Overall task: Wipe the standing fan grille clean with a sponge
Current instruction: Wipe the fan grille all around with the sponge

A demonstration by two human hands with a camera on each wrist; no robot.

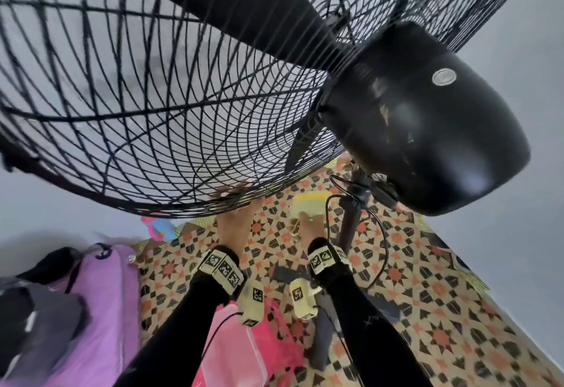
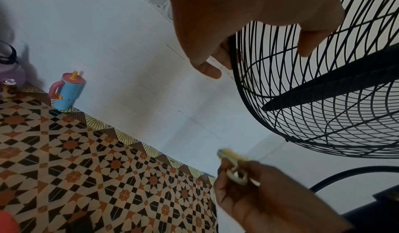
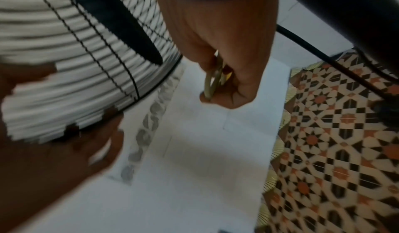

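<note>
Right hand (image 1: 311,228) pinches thin yellow sponge (image 1: 306,208) below and off the wires, left hand (image 1: 235,219) hooks the rim of the standing fan's black wire grille (image 1: 152,106); wiping apparently unfinished, grille's state unclear.

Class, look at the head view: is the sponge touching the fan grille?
No: the right hand holds the sponge below the grille, apart from its wires.

Soft, even daylight, no hard shadows. Head view: strong fisheye bend, fan grille (image 1: 146,106) wires smeared w/ motion blur. Right wrist view dim, blocky, blurred; glare spot on motor housing (image 1: 427,118).
</note>
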